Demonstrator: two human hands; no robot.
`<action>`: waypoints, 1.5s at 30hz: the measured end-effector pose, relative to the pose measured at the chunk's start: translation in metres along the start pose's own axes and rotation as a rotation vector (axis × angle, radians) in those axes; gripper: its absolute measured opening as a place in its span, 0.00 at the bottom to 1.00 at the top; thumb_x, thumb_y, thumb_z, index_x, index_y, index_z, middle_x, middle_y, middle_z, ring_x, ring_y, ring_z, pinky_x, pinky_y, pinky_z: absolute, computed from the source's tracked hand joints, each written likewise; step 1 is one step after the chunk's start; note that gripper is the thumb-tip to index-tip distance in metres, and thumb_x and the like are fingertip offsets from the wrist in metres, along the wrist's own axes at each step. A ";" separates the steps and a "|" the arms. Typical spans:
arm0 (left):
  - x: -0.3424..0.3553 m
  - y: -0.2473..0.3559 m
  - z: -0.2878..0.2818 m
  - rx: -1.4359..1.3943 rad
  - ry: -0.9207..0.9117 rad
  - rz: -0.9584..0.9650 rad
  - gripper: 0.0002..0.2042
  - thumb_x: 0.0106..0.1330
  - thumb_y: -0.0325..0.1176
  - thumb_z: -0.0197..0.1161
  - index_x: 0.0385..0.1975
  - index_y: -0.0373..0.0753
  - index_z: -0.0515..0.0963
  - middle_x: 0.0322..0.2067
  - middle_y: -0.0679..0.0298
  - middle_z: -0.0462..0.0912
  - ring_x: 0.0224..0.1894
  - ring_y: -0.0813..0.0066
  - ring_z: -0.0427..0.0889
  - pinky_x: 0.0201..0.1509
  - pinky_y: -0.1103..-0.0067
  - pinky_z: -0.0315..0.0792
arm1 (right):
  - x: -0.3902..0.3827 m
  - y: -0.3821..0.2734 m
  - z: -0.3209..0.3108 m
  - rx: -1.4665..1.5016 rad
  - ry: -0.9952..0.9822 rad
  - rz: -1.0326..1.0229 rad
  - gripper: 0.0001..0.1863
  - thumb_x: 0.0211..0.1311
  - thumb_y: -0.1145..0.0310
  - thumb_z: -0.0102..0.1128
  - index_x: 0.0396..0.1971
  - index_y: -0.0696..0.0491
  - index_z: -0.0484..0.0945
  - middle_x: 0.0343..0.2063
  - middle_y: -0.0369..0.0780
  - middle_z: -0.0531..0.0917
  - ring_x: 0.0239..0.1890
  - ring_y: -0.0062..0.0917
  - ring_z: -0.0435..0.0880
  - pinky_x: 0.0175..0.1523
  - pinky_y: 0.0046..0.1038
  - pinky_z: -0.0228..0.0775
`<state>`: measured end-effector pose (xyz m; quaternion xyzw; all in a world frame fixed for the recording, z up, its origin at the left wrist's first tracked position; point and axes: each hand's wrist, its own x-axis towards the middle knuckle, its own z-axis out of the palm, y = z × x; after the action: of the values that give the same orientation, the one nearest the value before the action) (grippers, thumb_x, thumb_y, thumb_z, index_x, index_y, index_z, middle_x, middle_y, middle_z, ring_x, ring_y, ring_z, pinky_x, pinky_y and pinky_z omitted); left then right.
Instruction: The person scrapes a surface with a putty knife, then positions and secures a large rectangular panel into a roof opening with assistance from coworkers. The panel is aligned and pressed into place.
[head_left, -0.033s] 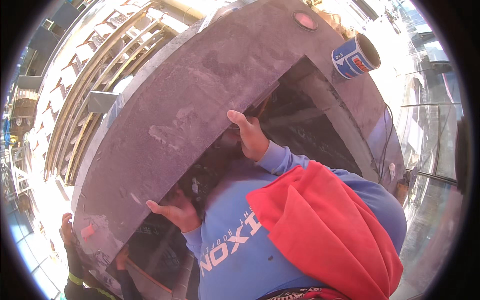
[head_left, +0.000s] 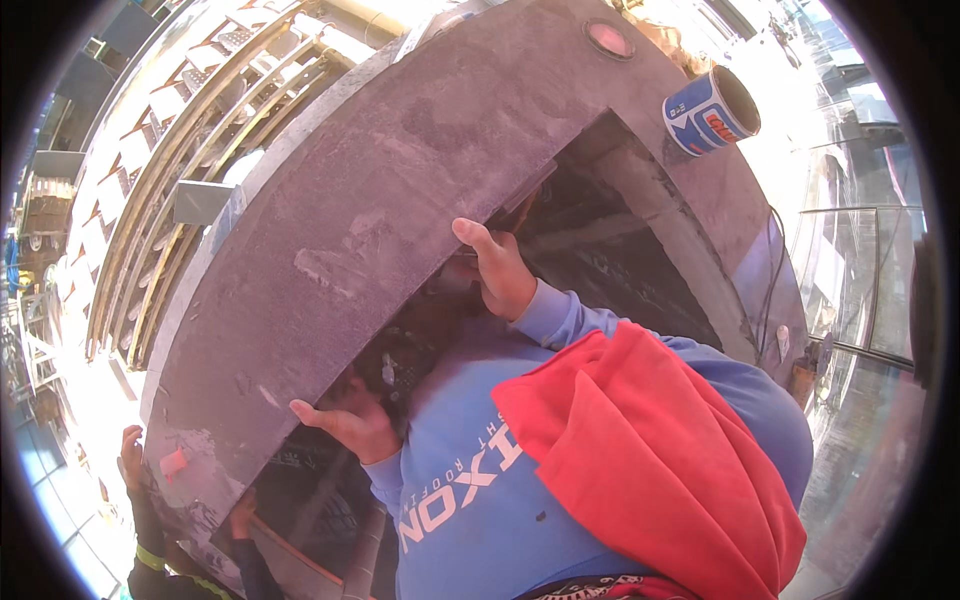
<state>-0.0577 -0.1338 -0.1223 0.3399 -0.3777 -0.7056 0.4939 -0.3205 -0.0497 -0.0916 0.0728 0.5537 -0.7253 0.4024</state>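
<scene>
A broad, dusty grey-purple panel with a curved outer edge and a straight inner edge stretches in front of me. My left hand grips that inner edge, thumb on top and fingers mostly hidden beneath. Farther right along the same edge, my right hand holds on in the same way. At the lower left a co-worker's hand is raised at the panel's outer corner. The co-worker's other hand touches the inner edge. Both come from dark sleeves with a yellow band.
A blue-and-white hollow cylinder rests on the panel's right part, near a round pinkish disc. Below the inner edge lies a dark opening. A thin cable runs down the right side. Long rails stand beyond, upper left.
</scene>
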 end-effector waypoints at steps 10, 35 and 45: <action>0.003 0.022 0.058 -0.045 0.287 -0.193 0.47 0.69 0.74 0.50 0.74 0.37 0.60 0.70 0.54 0.67 0.71 0.56 0.65 0.76 0.63 0.59 | 0.006 -0.006 -0.005 -0.024 -0.047 -0.013 0.30 0.60 0.43 0.73 0.46 0.55 0.79 0.41 0.33 0.76 0.43 0.21 0.75 0.47 0.31 0.70; 0.009 0.007 0.030 -0.091 0.346 -0.126 0.42 0.70 0.69 0.56 0.71 0.41 0.61 0.65 0.59 0.68 0.66 0.58 0.69 0.71 0.61 0.63 | 0.009 -0.003 -0.001 -0.117 -0.101 0.014 0.44 0.63 0.35 0.64 0.67 0.56 0.69 0.59 0.44 0.79 0.60 0.33 0.78 0.62 0.39 0.68; 0.008 0.005 0.023 -0.073 0.504 -0.217 0.50 0.59 0.74 0.66 0.71 0.42 0.59 0.62 0.58 0.68 0.61 0.59 0.69 0.58 0.69 0.64 | 0.014 0.006 -0.004 -0.096 -0.097 0.031 0.49 0.60 0.32 0.65 0.69 0.56 0.65 0.60 0.47 0.75 0.56 0.38 0.78 0.59 0.43 0.68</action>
<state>-0.0776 -0.1383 -0.1074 0.5253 -0.1784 -0.6608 0.5056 -0.3271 -0.0534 -0.1057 0.0270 0.5666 -0.6942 0.4430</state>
